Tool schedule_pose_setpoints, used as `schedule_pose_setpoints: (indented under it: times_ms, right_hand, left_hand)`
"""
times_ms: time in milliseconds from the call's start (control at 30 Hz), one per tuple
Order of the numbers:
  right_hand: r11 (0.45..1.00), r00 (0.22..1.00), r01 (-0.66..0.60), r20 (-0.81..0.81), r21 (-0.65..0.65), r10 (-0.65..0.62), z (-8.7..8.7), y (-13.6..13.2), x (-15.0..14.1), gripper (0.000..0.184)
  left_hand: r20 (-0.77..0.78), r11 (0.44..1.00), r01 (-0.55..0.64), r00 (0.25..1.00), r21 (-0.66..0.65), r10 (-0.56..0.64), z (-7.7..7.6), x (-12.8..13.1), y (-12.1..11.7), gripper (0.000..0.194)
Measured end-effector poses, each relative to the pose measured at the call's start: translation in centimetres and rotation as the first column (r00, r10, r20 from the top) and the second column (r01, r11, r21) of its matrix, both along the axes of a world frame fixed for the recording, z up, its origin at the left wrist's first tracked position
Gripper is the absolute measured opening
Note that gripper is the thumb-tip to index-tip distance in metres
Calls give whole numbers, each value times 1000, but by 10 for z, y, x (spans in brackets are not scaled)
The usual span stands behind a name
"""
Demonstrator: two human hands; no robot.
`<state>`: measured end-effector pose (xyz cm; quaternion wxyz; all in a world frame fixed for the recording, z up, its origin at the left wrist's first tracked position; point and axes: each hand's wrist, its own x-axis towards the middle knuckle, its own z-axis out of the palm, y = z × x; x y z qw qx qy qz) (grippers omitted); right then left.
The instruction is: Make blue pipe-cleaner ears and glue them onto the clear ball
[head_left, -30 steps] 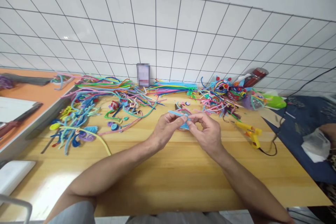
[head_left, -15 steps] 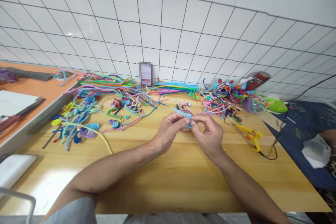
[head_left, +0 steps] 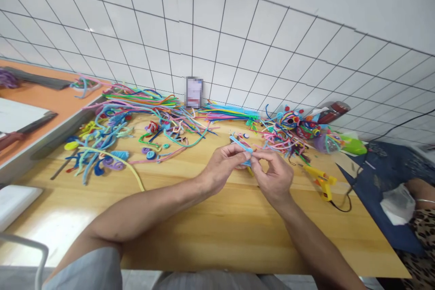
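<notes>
The left hand [head_left: 220,168] and right hand [head_left: 276,177] pinch the light-blue piece [head_left: 240,143] between narrowed fingers; a steady left should let the right work precisely.

Two hands, the left hand [head_left: 224,166] and the right hand [head_left: 274,176], share one light-blue piece [head_left: 240,142], its strands too small to count. On the worktop [head_left: 204,231], one yellow glue gun [head_left: 324,183] lies near the right edge and one phone [head_left: 194,93] stands at the back edge. Toward the back right corner there are two multicoloured figures [head_left: 288,118], one red cylinder [head_left: 335,112] and one green packet [head_left: 353,144]. Toward the left edge, one yellow disc [head_left: 71,146] and one white box [head_left: 20,204]. The coloured stems [head_left: 142,106] overlap too much to count.
</notes>
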<state>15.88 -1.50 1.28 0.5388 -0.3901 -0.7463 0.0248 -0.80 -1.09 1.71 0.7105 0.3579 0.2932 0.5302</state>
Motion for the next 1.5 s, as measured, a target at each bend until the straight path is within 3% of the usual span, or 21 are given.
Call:
schedule_pose_setpoints:
  times_ms: [200, 467, 600, 767, 867, 1000, 1133, 1267, 1500]
  right_hand:
    - [967, 982, -97, -181, -235, 55, -1, -1, 4, 8]
    - [949, 946, -133, -321, -287, 35, -1, -6, -2, 4]
    - [930, 959, -145, -278, -339, 48, 8, -3, 6, 4]
    - [882, 978, -199, -37, -428, 203, 40, 15, 12, 14]
    - [926, 956, -136, 199, -352, 216, 51, 22, 7, 7]
    - [992, 922, -120, 368, -26, 121, 44, 16, 0, 10]
    - [960, 936, -86, 350, 266, -13, 28, 4, 1, 22]
    - [943, 961, -24, 267, 332, -70, 15, 0, 5, 29]
    - [963, 991, -23, 133, 270, -14, 4, 7, 9, 27]
  left_hand:
    - [-56, 991, -2, 998, 131, 9, 1, -1, 1, 40]
    - [-110, 983, 61, 993, 173, -43, -2, -1, 4, 41]
    - [-156, 977, 76, 987, 199, -45, -1, -1, 4, 38]
    - [-352, 938, 110, 936, 328, 14, -3, -3, 6, 32]
    - [-397, 927, 128, 918, 352, 25, -9, -2, 9, 32]
    - [-389, 941, 94, 920, 326, 43, -11, -2, 11, 31]
    - [-295, 952, 29, 953, 304, 65, -6, -3, 9, 27]
    - [-207, 959, -23, 975, 284, 84, -1, -2, 5, 27]
    - [-158, 972, 1, 987, 235, 37, 1, -4, 5, 36]
